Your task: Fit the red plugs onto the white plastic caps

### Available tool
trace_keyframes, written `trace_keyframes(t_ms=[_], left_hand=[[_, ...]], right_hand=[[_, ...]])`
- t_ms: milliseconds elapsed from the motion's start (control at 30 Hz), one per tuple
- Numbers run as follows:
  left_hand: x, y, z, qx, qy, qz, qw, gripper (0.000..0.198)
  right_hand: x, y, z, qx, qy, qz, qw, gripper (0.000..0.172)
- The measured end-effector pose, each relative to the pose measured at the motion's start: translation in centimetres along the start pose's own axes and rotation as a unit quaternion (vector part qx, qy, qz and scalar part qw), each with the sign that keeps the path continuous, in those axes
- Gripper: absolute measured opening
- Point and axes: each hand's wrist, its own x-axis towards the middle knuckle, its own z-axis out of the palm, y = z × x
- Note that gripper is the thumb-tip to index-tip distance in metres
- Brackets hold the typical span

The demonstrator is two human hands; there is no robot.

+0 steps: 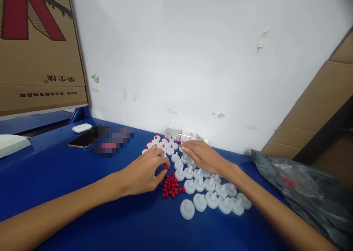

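Several small red caps (171, 186) lie in a loose pile on the blue table. My left hand (147, 170) curls over the pile's far edge, with a red cap (166, 167) at its thumb and fingertips. Rows of white round lids with nozzles (209, 185) spread out to the right, bare of red. Behind my left hand stands a cluster of white lids with red caps on their nozzles (163, 141). My right hand (202, 155) reaches over the far bare lids, fingers stretched out and thumb a little apart. Its fingertips are beside a white lid; whether they touch it, I cannot tell.
A clear plastic bottle (183, 134) lies along the wall behind the lids. On the left are a phone (82, 137), a white case (82, 128) and a blurred item (113, 142). Dark plastic bags (303, 192) lie right; a large cardboard box (41, 60) stands left.
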Motion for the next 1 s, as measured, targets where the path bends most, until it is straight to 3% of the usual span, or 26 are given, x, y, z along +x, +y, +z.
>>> trace_keyframes(t_ms=[100,200,300,400,533,700,900,1000], left_hand=[[0.1,-0.1,-0.5,0.041,0.016,0.006,0.999,0.017],[0.6,-0.6,-1.7,0.149,0.058,-0.022,0.987,0.025],[1.0,-1.1,-2.9,0.279,0.074,-0.102,0.952,0.034],[0.9,-1.7,-3.3,0.333,0.037,-0.194,0.922,0.042],[0.5,-2.2,-2.6,0.315,-0.005,-0.23,0.921,0.043],[0.3,-2.4,-2.0,0.281,-0.016,-0.236,0.93,0.033],[0.7,-1.1,-2.9,0.255,0.03,-0.214,0.942,0.035],[0.8,-0.3,-2.8,0.158,0.077,-0.144,0.974,0.034]], right_hand=[[-0.2,0.1,0.2,0.014,-0.025,0.001,1.0,0.043],[-0.2,-0.2,0.2,0.024,-0.042,0.0,0.999,0.045],[-0.1,-0.6,0.1,0.032,-0.055,-0.004,0.998,0.045],[0.0,-0.9,0.0,0.036,-0.06,-0.004,0.998,0.045],[-0.1,-1.1,-0.1,0.04,-0.064,0.0,0.997,0.046],[-0.2,-1.0,0.1,0.043,-0.065,0.002,0.997,0.048],[0.0,-1.0,-0.4,0.032,-0.019,0.024,0.999,0.045],[0.2,-2.7,-1.3,0.036,0.006,0.021,0.999,0.045]])
